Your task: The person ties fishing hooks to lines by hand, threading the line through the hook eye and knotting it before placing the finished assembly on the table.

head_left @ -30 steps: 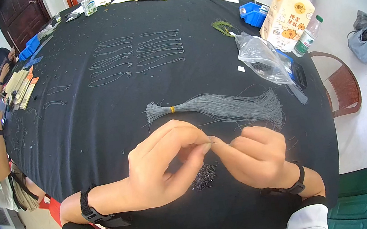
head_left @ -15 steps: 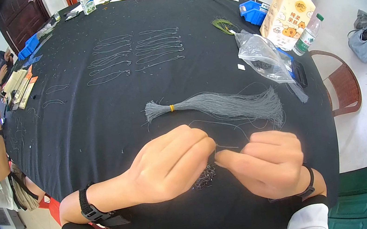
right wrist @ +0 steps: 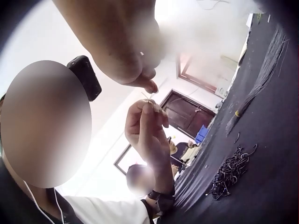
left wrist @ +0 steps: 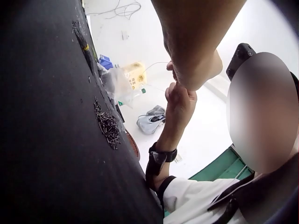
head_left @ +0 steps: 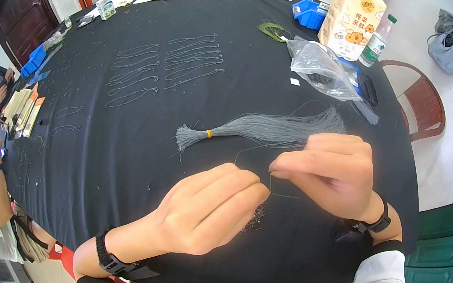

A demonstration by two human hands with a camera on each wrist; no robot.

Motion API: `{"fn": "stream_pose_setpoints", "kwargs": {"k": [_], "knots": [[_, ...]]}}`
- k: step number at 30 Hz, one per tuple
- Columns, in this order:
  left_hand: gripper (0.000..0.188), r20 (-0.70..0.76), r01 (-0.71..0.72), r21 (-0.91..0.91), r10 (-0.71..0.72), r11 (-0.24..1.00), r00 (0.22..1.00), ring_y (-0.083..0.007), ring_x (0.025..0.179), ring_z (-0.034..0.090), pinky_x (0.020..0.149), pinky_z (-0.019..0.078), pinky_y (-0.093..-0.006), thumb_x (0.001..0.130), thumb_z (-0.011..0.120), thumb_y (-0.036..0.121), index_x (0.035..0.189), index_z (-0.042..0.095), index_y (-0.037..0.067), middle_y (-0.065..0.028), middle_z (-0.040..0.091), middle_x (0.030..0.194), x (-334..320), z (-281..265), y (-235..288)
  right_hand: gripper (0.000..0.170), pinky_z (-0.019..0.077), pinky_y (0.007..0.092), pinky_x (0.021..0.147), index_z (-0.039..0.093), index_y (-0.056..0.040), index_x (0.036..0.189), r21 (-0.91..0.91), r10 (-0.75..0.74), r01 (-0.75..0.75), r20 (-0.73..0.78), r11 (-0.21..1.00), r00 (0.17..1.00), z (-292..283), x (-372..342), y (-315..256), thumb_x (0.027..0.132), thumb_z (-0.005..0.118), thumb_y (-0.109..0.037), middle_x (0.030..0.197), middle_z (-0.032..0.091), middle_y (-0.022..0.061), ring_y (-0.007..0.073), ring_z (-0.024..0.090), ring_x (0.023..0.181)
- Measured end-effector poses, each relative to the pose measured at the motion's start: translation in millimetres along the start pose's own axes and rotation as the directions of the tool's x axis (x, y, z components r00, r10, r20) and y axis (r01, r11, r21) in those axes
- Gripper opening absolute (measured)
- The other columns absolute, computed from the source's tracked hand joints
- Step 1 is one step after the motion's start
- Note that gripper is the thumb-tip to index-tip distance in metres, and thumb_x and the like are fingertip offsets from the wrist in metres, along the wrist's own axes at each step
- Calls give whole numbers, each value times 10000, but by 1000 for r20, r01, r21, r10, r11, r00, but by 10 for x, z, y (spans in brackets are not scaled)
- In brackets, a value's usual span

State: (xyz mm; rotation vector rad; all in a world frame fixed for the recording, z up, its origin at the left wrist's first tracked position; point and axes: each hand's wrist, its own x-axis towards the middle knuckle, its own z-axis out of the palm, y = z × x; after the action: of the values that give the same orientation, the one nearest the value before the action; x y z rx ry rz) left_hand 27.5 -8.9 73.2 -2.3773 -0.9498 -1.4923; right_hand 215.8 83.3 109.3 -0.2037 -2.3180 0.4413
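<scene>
My left hand (head_left: 213, 208) pinches a thin grey fishing line (head_left: 286, 196) between thumb and fingertips, back of the hand upward. A short tail of the line sticks out to the right of these fingertips. Just above and to the right, my right hand (head_left: 332, 176) pinches another part of the line, a short stretch running between the two hands. In the right wrist view, the line's crossing ends (right wrist: 148, 98) show at the left fingertips. Whether a hook sits inside the left fingers, I cannot tell. Below the hands lies a pile of small dark fish hooks (right wrist: 230, 172), partly hidden in the head view.
A bundle of grey line (head_left: 259, 128) tied with a yellow band lies beyond the hands. Several looped lines with hooks (head_left: 192, 59) are laid in two columns farther back. At right are a plastic bag (head_left: 320, 67), tissue pack (head_left: 351, 19) and bottle (head_left: 377, 42).
The hands were together at the fingertips and have since drawn slightly apart. My left hand has turned its back upward; the right has risen, and the line between them now shows.
</scene>
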Motion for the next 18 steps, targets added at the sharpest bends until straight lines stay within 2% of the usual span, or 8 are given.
{"fn": "stream_pose_setpoints", "kwargs": {"k": [7, 10, 12, 13, 16, 18], "knots": [[246, 7, 76, -17, -76, 997, 997, -229, 602, 603, 505, 490, -289, 627, 728, -99, 853, 636, -68, -159, 623, 784, 21, -23, 24, 179, 366, 278, 421, 692, -29, 848, 19, 30, -29, -62, 999, 998, 7, 11, -54, 685, 759, 3, 564, 532, 54, 174, 503, 450], [250, -17, 139, 1, -139, 990, 990, -206, 613, 599, 504, 479, -274, 645, 703, -126, 874, 628, -59, -151, 621, 798, 39, -50, 23, 176, 365, 280, 416, 689, -27, 843, 58, 156, -158, 34, 986, 987, -101, 25, -168, 684, 758, 1, 558, 524, 51, 169, 494, 437], [253, -36, 193, 6, -193, 981, 981, -190, 621, 595, 505, 472, -265, 659, 684, -143, 888, 621, -56, -146, 619, 811, 44, -73, 24, 174, 365, 276, 417, 689, -28, 844, 59, 107, -110, 42, 992, 993, -89, 22, -193, 686, 759, -3, 554, 515, 45, 161, 491, 440], [268, -40, 226, -9, -226, 974, 973, -285, 676, 611, 586, 517, -329, 623, 679, -134, 875, 603, -81, -157, 605, 805, 51, -82, 40, 173, 365, 274, 418, 689, -29, 844, 61, 84, -86, 45, 994, 995, -77, 23, -205, 687, 759, -6, 553, 511, 43, 157, 490, 441], [251, -39, 274, -39, -275, 961, 961, -256, 668, 614, 568, 512, -304, 647, 676, -134, 881, 607, -76, -151, 613, 802, 59, -115, 43, 179, 363, 273, 418, 692, -31, 854, -31, 26, -25, 61, 999, 998, -19, 3, -196, 689, 756, -5, 552, 508, 40, 153, 491, 445], [229, -41, 297, -44, -299, 954, 953, -193, 650, 593, 563, 483, -262, 683, 663, -139, 892, 614, -59, -142, 623, 815, 55, -119, 41, 183, 361, 275, 417, 695, -33, 859, -19, 40, -39, 28, 999, 999, 25, -3, -165, 689, 755, -7, 558, 510, 39, 152, 492, 452]]}}
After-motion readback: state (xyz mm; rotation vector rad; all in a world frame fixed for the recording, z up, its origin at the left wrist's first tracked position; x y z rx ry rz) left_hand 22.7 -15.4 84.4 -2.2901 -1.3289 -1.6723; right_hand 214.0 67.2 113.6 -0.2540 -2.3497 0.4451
